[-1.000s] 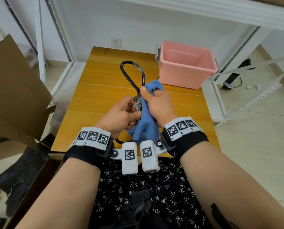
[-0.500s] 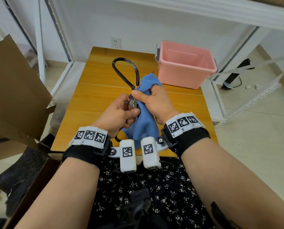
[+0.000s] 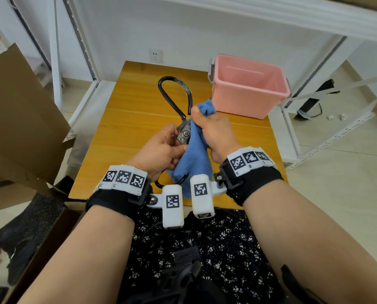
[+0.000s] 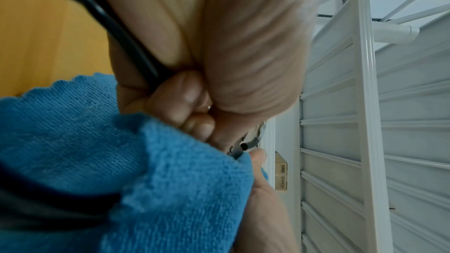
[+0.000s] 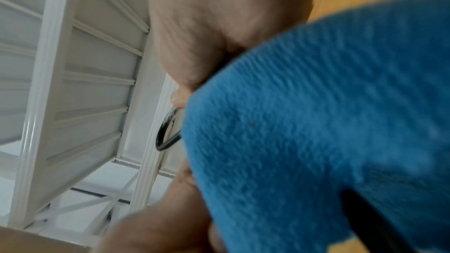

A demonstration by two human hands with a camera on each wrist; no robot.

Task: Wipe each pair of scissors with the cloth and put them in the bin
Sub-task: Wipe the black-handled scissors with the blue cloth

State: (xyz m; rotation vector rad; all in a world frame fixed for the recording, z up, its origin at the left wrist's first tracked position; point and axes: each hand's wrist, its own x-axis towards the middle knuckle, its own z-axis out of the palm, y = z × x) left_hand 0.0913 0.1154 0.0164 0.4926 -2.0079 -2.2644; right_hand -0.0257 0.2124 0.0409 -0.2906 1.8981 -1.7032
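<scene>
A pair of scissors (image 3: 184,133) with large black loop handles is held upright over the wooden table (image 3: 126,119), one loop (image 3: 174,95) pointing away from me. My left hand (image 3: 161,148) grips the scissors near the pivot screw; its fingers (image 4: 185,95) curl round the black handle (image 4: 116,26). My right hand (image 3: 214,130) holds the blue cloth (image 3: 194,156) wrapped round the blades, thumb on top. The cloth (image 5: 316,122) fills the right wrist view and hides the blades. The pink bin (image 3: 249,84) stands at the table's far right.
A brown cardboard box (image 3: 18,110) stands open to the left of the table. White metal shelving (image 3: 315,132) runs along the right and behind. The floor (image 3: 348,194) lies to the right. My lap in dark flowered fabric (image 3: 194,249) is below the table's near edge.
The scissors' upper loop swung left and then back toward the right. Both hands lifted slightly and returned while my right hand rubbed the cloth along the scissors.
</scene>
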